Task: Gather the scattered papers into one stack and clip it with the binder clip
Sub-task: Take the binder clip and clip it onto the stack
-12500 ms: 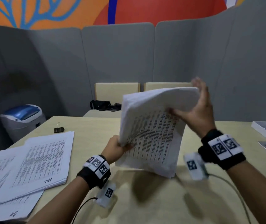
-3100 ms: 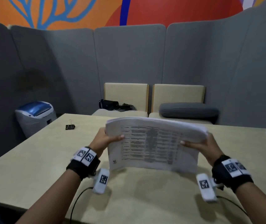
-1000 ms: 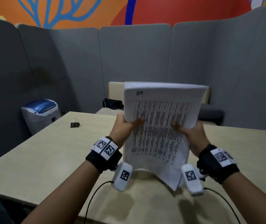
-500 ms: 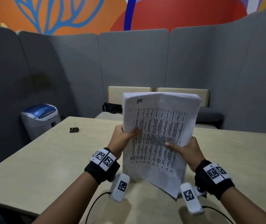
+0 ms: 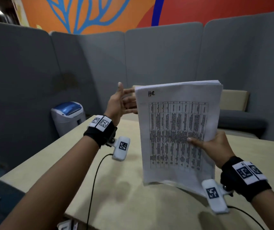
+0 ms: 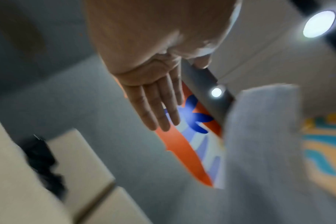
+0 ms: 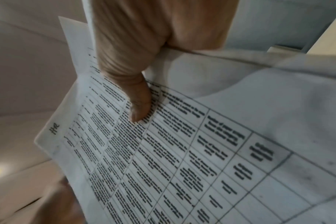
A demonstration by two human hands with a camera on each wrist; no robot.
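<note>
A thick stack of printed papers [image 5: 177,130] stands upright on its lower edge over the beige table [image 5: 133,201], with a table of text facing me. My right hand [image 5: 211,145] grips the stack's right edge, thumb across the front page [image 7: 140,109]. My left hand [image 5: 123,102] is off the stack, fingers straight, beside its upper left edge; whether the fingertips touch the paper [image 6: 259,136] is unclear. The left wrist view shows the left hand [image 6: 159,106] flat with its fingers together. The binder clip is out of sight.
A blue-and-grey bin [image 5: 68,117] stands left of the table. Beige seats [image 5: 232,100] with a grey cushion [image 5: 239,120] sit behind the table, against grey padded panels [image 5: 162,53]. The table's near left corner [image 5: 5,178] is close to my left forearm.
My left hand has let go of the stack's left side and moved up and left, fingers straightened. The right hand now holds the stack alone. The view has shifted left.
</note>
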